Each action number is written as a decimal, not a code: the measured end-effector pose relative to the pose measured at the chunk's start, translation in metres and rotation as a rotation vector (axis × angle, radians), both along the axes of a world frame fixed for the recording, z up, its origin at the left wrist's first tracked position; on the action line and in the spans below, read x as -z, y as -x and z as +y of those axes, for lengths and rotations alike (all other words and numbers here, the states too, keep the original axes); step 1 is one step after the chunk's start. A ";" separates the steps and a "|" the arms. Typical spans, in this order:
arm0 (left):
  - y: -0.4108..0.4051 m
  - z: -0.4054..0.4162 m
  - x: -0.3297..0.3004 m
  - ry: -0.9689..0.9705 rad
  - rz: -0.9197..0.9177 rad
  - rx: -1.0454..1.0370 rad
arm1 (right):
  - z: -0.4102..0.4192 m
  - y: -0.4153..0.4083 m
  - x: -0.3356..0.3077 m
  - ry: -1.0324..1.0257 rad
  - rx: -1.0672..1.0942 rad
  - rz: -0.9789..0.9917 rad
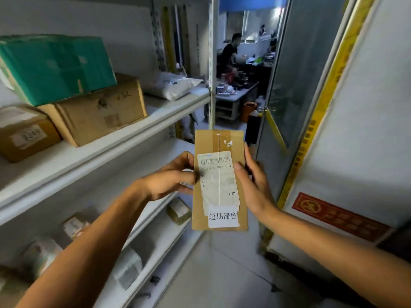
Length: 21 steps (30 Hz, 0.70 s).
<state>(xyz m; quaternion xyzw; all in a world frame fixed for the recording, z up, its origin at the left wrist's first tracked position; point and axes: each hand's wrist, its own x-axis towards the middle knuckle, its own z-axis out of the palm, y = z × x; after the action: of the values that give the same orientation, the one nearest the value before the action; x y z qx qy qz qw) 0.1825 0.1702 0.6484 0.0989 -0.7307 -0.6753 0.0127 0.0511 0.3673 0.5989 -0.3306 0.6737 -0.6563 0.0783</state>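
A narrow brown cardboard parcel [220, 181] stands upright in front of me, held between both hands. It carries a white shipping label with a barcode and a white sticker with printed characters near its lower end. My left hand [171, 178] pinches the parcel's left edge, thumb on the label. My right hand [253, 181] grips the right edge, thumb on the front and fingers behind.
White metal shelving [133, 134] fills the left, holding a green box [53, 65], brown cartons [100, 110] and a white bag [173, 84]; lower shelves hold small parcels. A white wall panel [355, 141] is on the right. A doorway ahead shows a person at a desk [229, 54].
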 end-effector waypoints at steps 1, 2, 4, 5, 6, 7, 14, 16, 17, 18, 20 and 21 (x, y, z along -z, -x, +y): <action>0.020 0.007 0.004 -0.004 -0.006 0.035 | 0.013 0.010 0.002 -0.017 0.046 0.008; 0.038 0.015 0.007 -0.007 -0.007 0.066 | 0.026 0.021 0.005 -0.035 0.092 0.020; 0.074 0.034 0.012 -0.013 -0.012 0.123 | 0.052 0.039 0.010 -0.056 0.177 0.027; 0.090 0.045 0.014 -0.020 -0.018 0.154 | 0.065 0.046 0.011 -0.059 0.214 0.023; 0.105 0.055 0.016 -0.026 -0.025 0.193 | 0.078 0.053 0.014 -0.058 0.255 0.010; 0.121 0.065 0.018 -0.031 -0.034 0.237 | 0.093 0.060 0.016 -0.063 0.303 -0.007; 0.215 0.136 0.028 0.035 -0.084 0.539 | 0.169 0.083 0.032 -0.080 0.617 0.000; 0.241 0.160 0.031 0.061 -0.091 0.627 | 0.188 0.085 0.035 -0.051 0.681 -0.006; 0.253 0.171 0.033 0.063 -0.100 0.664 | 0.199 0.086 0.035 -0.048 0.717 -0.025; 0.265 0.184 0.035 0.056 -0.112 0.700 | 0.210 0.086 0.034 -0.045 0.754 -0.036; 0.289 0.208 0.040 0.043 -0.130 0.777 | 0.229 0.087 0.033 -0.058 0.834 -0.044; 0.299 0.220 0.041 0.033 -0.141 0.821 | 0.238 0.087 0.033 -0.065 0.876 -0.047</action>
<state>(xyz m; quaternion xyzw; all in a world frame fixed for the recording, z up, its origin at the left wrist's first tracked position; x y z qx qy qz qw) -0.1169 0.3901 0.6071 -0.1548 -0.7193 -0.6041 -0.3062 -0.0358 0.6050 0.5658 0.0039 0.7686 -0.6134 -0.1817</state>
